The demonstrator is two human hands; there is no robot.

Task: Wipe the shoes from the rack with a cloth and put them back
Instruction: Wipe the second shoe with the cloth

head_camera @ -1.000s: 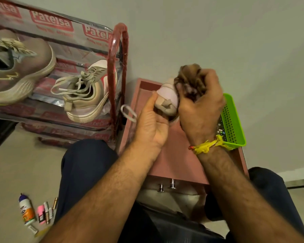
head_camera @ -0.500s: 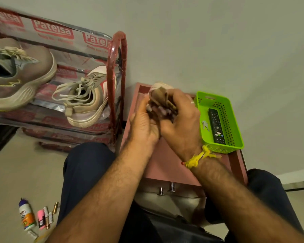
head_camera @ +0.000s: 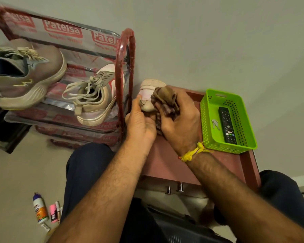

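A small pale pink and beige shoe (head_camera: 150, 92) is held up over the back left corner of the low reddish-brown desk (head_camera: 167, 165), close to the grey wall. The left hand (head_camera: 141, 120) wraps its fingers around the shoe's lower part, thumb pressed on the side. The right hand (head_camera: 180, 120) is clenched on a bunched brown cloth (head_camera: 165, 100), which it presses against the shoe's right side, so both hands meet around the shoe.

Just left of the hands stands the red metal shoe rack wrapped in printed plastic (head_camera: 125, 72); its upright frame is near the left hand, leaving little room there. On its shelf sit a beige laced sneaker (head_camera: 93, 100) and a larger grey-brown sneaker (head_camera: 25, 76). At the desk's right edge, near the right hand, rests a bright green perforated plastic basket (head_camera: 207, 123) holding a black remote control (head_camera: 227, 125). The desk's middle, under the forearms, is bare.
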